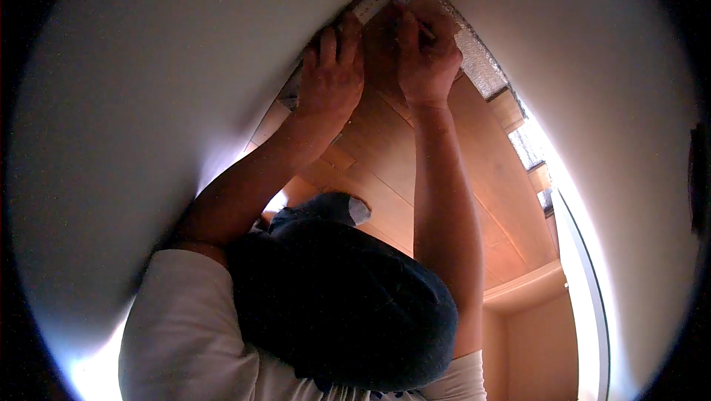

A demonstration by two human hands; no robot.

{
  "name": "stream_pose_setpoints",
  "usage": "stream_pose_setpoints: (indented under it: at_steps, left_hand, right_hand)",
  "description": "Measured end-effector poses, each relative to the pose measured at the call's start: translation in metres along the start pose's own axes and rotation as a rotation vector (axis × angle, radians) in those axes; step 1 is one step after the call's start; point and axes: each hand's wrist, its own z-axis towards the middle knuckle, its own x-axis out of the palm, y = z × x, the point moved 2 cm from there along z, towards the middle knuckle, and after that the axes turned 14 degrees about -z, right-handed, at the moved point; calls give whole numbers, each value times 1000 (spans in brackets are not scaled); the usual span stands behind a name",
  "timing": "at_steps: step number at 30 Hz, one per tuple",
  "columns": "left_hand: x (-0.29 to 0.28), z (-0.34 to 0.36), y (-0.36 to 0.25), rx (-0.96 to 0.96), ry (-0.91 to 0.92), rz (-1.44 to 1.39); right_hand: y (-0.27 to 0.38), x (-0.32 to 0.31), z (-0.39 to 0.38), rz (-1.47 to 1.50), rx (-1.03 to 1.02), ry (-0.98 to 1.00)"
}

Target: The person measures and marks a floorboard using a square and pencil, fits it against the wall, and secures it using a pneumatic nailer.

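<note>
My left hand [331, 68] lies with its fingers stretched and apart on the far left part of the wooden floor, close to the left wall. Its fingertips reach the near end of a pale strip [376, 1] at the far corner; what the strip is, I cannot tell. Just to the right, my right hand [429, 57] is closed around a thin, pencil-like stick [426, 31]. Its tip is in shadow near a dark brown plank [381, 45] between the two hands.
Pale walls [133, 90] close in on both sides and meet beyond my hands. Silver foil underlay [481, 68] shows along the staggered plank ends at the right wall. My knee in dark trousers [341, 290] is below, on wooden planks [378, 156]. A white door frame [581, 275] stands at lower right.
</note>
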Motion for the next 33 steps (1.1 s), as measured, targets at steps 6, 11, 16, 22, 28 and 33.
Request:
stream_pose_setpoints:
  at_steps: [6,11,16,22,28,33]
  left_hand:
    - [3,-1,1,16,-5,-13]
    - [-1,-2,-1,-25,63,-118]
    - [3,-3,0,-30,32,-136]
    - [3,-2,0,-17,36,-173]
    - [2,-2,0,4,24,-97]
    - [6,-6,0,-18,60,-123]
  right_hand:
    - [0,1,3,-6,-15,-2]
    - [2,0,0,33,33,20]
    - [4,2,1,4,15,19]
    - [-1,4,1,69,-12,-29]
    - [-6,3,-2,80,19,-14]
    - [-5,5,-3,20,4,25]
